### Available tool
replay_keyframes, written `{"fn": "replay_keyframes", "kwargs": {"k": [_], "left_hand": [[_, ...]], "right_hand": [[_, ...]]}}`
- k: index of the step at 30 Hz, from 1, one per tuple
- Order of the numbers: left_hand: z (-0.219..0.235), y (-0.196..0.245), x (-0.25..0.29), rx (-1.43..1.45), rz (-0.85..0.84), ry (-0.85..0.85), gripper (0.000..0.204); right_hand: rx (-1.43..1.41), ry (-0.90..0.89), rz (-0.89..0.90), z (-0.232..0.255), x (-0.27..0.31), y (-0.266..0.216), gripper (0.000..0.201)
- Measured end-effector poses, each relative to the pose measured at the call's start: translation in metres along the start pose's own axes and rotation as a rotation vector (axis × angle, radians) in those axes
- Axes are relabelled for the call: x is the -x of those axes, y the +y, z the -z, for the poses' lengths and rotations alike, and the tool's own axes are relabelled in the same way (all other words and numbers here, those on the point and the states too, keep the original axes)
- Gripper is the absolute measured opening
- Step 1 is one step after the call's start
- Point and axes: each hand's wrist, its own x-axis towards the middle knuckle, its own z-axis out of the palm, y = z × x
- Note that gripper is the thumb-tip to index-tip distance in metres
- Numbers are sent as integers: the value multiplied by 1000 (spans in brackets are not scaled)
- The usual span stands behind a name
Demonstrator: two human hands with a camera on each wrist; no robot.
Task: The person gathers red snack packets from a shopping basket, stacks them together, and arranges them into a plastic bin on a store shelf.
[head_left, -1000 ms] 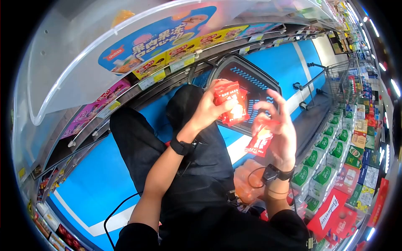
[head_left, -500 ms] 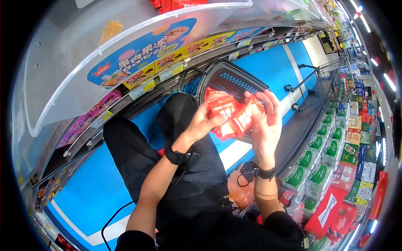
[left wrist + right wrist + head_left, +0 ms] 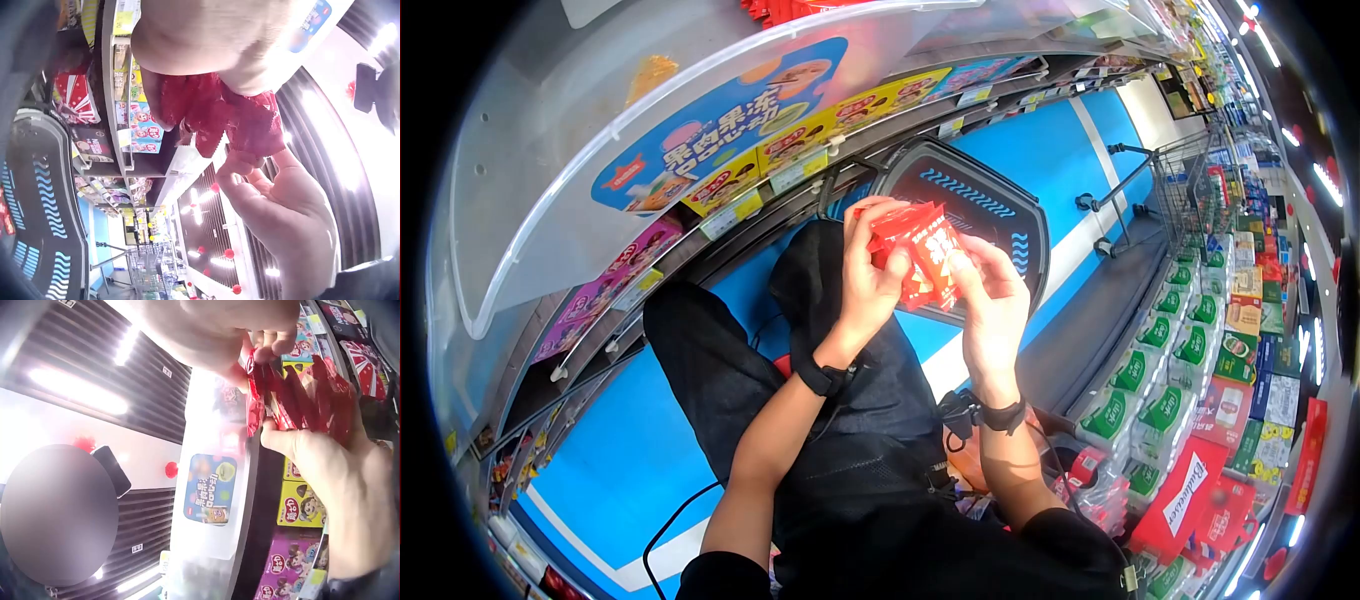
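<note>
My left hand [image 3: 868, 290] grips a stack of small red snack packets [image 3: 894, 228], thumb in front and fingers behind. In the right wrist view several packets [image 3: 300, 397] stand side by side in that left hand [image 3: 340, 481]. With its thumb and fingers, my right hand [image 3: 997, 325] pinches the front red packet [image 3: 940, 262], which lies against the stack. The left wrist view shows the right fingertips at the lower edge of a red packet [image 3: 256, 128]. Beyond both hands stands a dark shopping basket [image 3: 1025, 240] with blue patterns inside; red packaging [image 3: 6, 215] shows in it.
A clear plastic bin [image 3: 540, 215] with red packets [image 3: 800, 10] inside rises at the upper left, above shelves of yellow boxes [image 3: 800, 140] and purple boxes [image 3: 610, 285]. Green-labelled packs [image 3: 1140, 400] are stacked at right. A shopping cart [image 3: 1200, 180] stands farther back.
My right hand has moved left with its packet, from apart from the stack to against it. The left hand keeps its grip on the stack and has shifted slightly left in view.
</note>
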Motion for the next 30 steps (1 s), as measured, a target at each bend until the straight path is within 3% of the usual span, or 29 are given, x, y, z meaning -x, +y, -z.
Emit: {"fn": "replay_keyframes", "kwargs": {"k": [4,6,7,9,10,11,13,14,17,21,25,26,27,29,30], "left_hand": [[-8,1,6,7,49,64,42],[-7,-3,10,99,106,41,52],[-7,0,10,99,107,39,52],[-7,6,9,322,153,10,69],[-4,6,6,337,154,-35,89],[-5,7,5,337,154,-36,89],[-11,15,4,278,31,-51,96],[-12,25,2,327,77,-74,98],[-6,19,0,228,36,-132,95],[6,17,-4,151,181,-341,82],[-6,8,9,-118,418,-370,86],[-6,9,9,15,535,-406,94],[-6,11,7,17,537,-424,94],[-4,20,5,361,440,-515,105],[-7,25,6,403,446,-502,111]], "right_hand": [[24,85,61,0,0,12,24],[299,22,67,5,-2,17,30],[298,24,66,4,-2,16,30],[78,-73,98,0,-6,13,46],[92,-189,69,3,-9,10,68],[92,-188,69,3,-10,10,68],[-294,-373,-128,3,-11,13,81],[-230,-408,-112,5,-10,14,87],[-288,-494,-224,15,-4,18,88],[-17,-538,-239,34,-4,28,81],[-100,-356,-259,34,-3,46,75],[-84,-329,-216,32,-4,47,74],[-88,-311,-212,30,-4,47,74],[101,-331,-107,31,-2,48,75],[170,-402,-40,36,-3,50,77]]}}
